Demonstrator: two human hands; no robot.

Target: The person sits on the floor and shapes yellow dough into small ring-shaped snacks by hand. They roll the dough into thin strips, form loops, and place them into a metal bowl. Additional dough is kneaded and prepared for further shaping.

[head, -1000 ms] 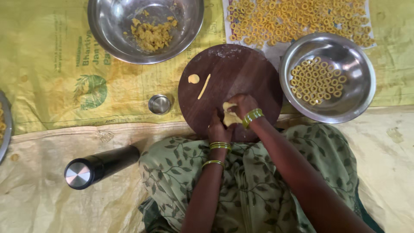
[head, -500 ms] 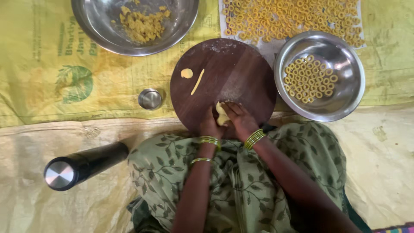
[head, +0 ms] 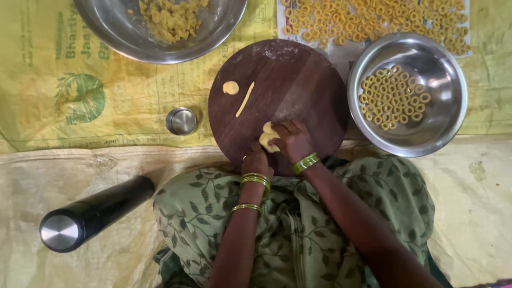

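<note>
- There are two big steel bowls: the bowl with crumbly dough (head: 160, 24) and the bowl with dough rings (head: 408, 93). There is also one small steel cup (head: 181, 121), one dark bottle (head: 93, 213) and one round wooden board (head: 280, 101).
- On the board lie one dough strip (head: 245, 99) and one small dough disc (head: 230, 87).
- Both hands meet at the near edge of the board.
- The left hand (head: 256, 160) and the right hand (head: 293, 140) pinch one dough lump (head: 268, 137) between them.

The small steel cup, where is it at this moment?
In the head view, the small steel cup stands on the yellow sack, just left of the round wooden board, below the big dough bowl and above the black bottle.
</note>
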